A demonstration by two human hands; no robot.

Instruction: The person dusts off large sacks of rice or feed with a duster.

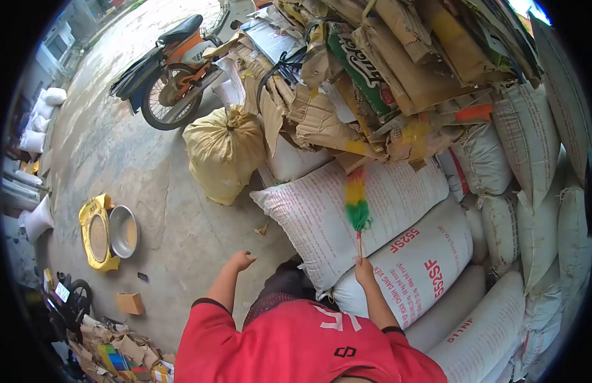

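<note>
A feather duster (358,214) with a wooden handle and green, yellow and red bristles is in my right hand (364,270), whose fingers wrap round the handle's lower end. Its bristles lie over a large white sack (302,207) covered in red print. Just beneath my right hand is another stuffed sack (430,262) marked 552SF. My left hand (242,260) hangs over the concrete floor, holding nothing, its fingers loosely bent and partly apart. Cardboard bundles (309,118) rest on top of the sacks.
A tied yellow sack (224,153) stands on the floor left of the pile. Behind it is a parked orange motorbike (181,89). A metal basin (124,232), a yellow bag of grain (95,203) and a small cardboard box (129,303) are at the left. More sacks (529,134) are stacked at the right.
</note>
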